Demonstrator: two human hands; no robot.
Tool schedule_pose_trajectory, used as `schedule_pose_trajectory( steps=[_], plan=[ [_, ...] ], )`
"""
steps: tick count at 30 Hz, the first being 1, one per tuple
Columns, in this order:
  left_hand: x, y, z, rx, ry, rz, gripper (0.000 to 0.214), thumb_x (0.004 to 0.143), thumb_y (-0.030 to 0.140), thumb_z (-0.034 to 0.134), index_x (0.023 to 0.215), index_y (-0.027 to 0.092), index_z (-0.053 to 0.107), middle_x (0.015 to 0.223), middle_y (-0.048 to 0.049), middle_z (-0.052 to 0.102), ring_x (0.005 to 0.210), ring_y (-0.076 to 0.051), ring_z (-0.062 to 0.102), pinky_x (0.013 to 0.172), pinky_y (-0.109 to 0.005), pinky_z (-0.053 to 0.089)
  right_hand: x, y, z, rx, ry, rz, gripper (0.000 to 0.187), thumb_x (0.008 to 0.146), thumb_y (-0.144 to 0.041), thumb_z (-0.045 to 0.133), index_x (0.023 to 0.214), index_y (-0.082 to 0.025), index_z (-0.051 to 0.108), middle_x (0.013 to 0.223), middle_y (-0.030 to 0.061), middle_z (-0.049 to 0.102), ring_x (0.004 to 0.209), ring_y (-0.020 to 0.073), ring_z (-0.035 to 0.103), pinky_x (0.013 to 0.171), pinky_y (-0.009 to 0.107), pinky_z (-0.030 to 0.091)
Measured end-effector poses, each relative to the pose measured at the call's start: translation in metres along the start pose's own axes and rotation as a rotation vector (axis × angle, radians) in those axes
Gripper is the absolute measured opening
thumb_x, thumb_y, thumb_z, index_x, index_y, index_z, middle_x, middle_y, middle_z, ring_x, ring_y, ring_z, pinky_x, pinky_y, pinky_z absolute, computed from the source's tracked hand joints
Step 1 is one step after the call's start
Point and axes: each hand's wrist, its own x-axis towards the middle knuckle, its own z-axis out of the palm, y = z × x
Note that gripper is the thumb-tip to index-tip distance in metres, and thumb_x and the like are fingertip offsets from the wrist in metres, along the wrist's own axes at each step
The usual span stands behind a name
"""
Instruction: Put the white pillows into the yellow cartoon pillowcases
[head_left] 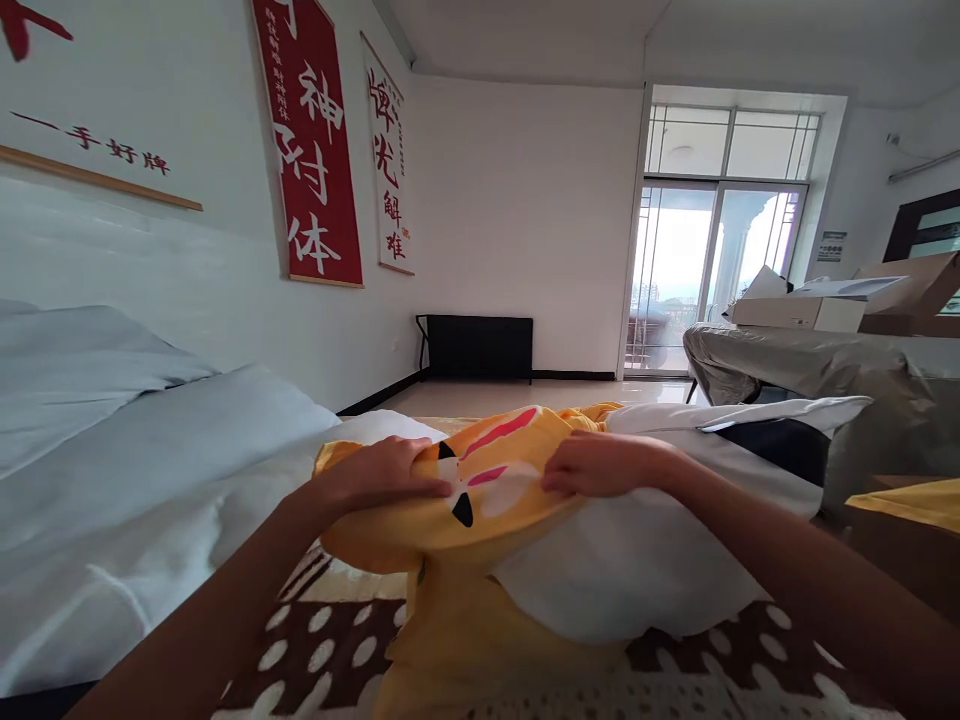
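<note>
A yellow pillowcase (517,510) with pink, black and white printed shapes lies bunched in front of me, partly over a white pillow (637,570). The pillow shows below and to the right of the cloth. My left hand (379,468) is closed on the pillowcase's left part, thumb on top by the print. My right hand (604,463) has curled fingers gripping the cloth at its right part, beside the pillow. The fabric between both hands is stretched fairly flat. Some fingertips are hidden in the folds.
A brown and white patterned blanket (330,640) lies underneath. Large white bedding (150,440) is heaped at the left. On the right, boxes (799,312) stand on a plastic-covered piece of furniture (810,360). Another yellow cloth (911,502) lies at the right edge.
</note>
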Motion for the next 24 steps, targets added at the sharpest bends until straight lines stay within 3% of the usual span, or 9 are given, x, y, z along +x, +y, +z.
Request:
schedule_pose_trajectory(
  steps=[3, 5, 7, 9, 11, 13, 17, 19, 24],
  plan=[
    [-0.015, 0.010, 0.000, 0.075, -0.054, -0.015, 0.042, 0.068, 0.058, 0.056, 0.088, 0.022, 0.058, 0.088, -0.0071, 0.066, 0.083, -0.026, 0.061, 0.064, -0.032, 0.040, 0.035, 0.019, -0.012, 0.102, 0.303, -0.003, 0.024, 0.084, -0.024, 0.053, 0.103, -0.016, 0.064, 0.095, 0.0060, 0.069, 0.087, 0.0170, 0.062, 0.078, 0.027, 0.042],
    [-0.023, 0.013, 0.001, 0.130, -0.042, -0.031, 0.040, 0.070, 0.056, 0.054, 0.090, 0.022, 0.057, 0.083, -0.0066, 0.065, 0.078, -0.026, 0.061, 0.060, -0.031, 0.038, 0.056, 0.033, -0.008, 0.044, 0.400, -0.001, 0.047, 0.076, -0.031, 0.065, 0.120, -0.019, 0.055, 0.118, 0.0089, 0.061, 0.108, 0.0220, 0.055, 0.092, 0.034, 0.038],
    [-0.029, 0.010, 0.001, 0.155, -0.037, -0.029, 0.040, 0.074, 0.056, 0.050, 0.093, 0.022, 0.057, 0.081, -0.0065, 0.064, 0.075, -0.025, 0.061, 0.060, -0.030, 0.038, 0.070, 0.042, 0.006, 0.025, 0.264, 0.000, 0.059, 0.070, -0.044, 0.070, 0.122, -0.022, 0.053, 0.122, 0.0089, 0.060, 0.113, 0.0251, 0.052, 0.094, 0.036, 0.036],
    [-0.032, 0.004, 0.000, 0.138, -0.020, -0.025, 0.040, 0.078, 0.055, 0.045, 0.097, 0.022, 0.057, 0.083, -0.0067, 0.064, 0.076, -0.025, 0.060, 0.063, -0.031, 0.039, 0.074, 0.044, 0.023, 0.043, 0.137, 0.029, 0.048, 0.074, -0.055, 0.063, 0.109, -0.022, 0.060, 0.109, 0.0076, 0.065, 0.103, 0.0241, 0.057, 0.083, 0.032, 0.041],
    [-0.033, -0.001, -0.004, 0.091, 0.013, -0.023, 0.041, 0.079, 0.057, 0.044, 0.094, 0.022, 0.058, 0.082, -0.0055, 0.064, 0.078, -0.025, 0.060, 0.066, -0.030, 0.039, 0.070, 0.040, 0.036, 0.010, 0.163, 0.055, 0.040, 0.083, -0.058, 0.051, 0.095, -0.021, 0.063, 0.095, 0.0068, 0.067, 0.089, 0.0212, 0.061, 0.069, 0.027, 0.040],
    [-0.030, -0.004, -0.012, 0.041, 0.053, -0.025, 0.041, 0.077, 0.061, 0.047, 0.083, 0.021, 0.058, 0.075, -0.0029, 0.063, 0.074, -0.023, 0.059, 0.066, -0.029, 0.039, 0.062, 0.033, 0.040, -0.086, 0.283, 0.076, 0.039, 0.091, -0.054, 0.040, 0.089, -0.021, 0.062, 0.088, 0.0057, 0.067, 0.080, 0.0188, 0.061, 0.063, 0.025, 0.036],
    [-0.026, 0.000, -0.035, -0.146, 0.086, -0.059, 0.040, 0.070, 0.062, 0.056, 0.072, 0.021, 0.060, 0.065, 0.0011, 0.060, 0.064, -0.019, 0.057, 0.057, -0.026, 0.037, 0.041, 0.022, 0.021, -0.264, 0.448, 0.180, 0.033, 0.095, -0.042, 0.038, 0.087, -0.020, 0.061, 0.084, 0.0050, 0.067, 0.078, 0.0179, 0.060, 0.064, 0.026, 0.031],
    [-0.026, 0.004, -0.046, -0.240, 0.074, -0.136, 0.040, 0.066, 0.061, 0.060, 0.070, 0.021, 0.062, 0.062, 0.0011, 0.061, 0.061, -0.019, 0.057, 0.053, -0.025, 0.035, 0.028, 0.019, 0.008, -0.221, 0.442, 0.193, 0.037, 0.094, -0.046, 0.037, 0.085, -0.019, 0.061, 0.086, 0.0054, 0.066, 0.081, 0.0179, 0.059, 0.066, 0.026, 0.033],
    [-0.027, 0.012, -0.053, -0.139, 0.237, -0.186, 0.034, 0.070, 0.052, 0.058, 0.058, 0.021, 0.057, 0.054, 0.0002, 0.059, 0.055, -0.019, 0.055, 0.053, -0.027, 0.034, -0.005, 0.024, -0.002, -0.013, 0.107, 0.056, 0.061, 0.073, -0.065, 0.059, 0.117, -0.022, 0.052, 0.114, 0.0062, 0.060, 0.101, 0.0233, 0.056, 0.083, 0.030, 0.039]
  ],
)
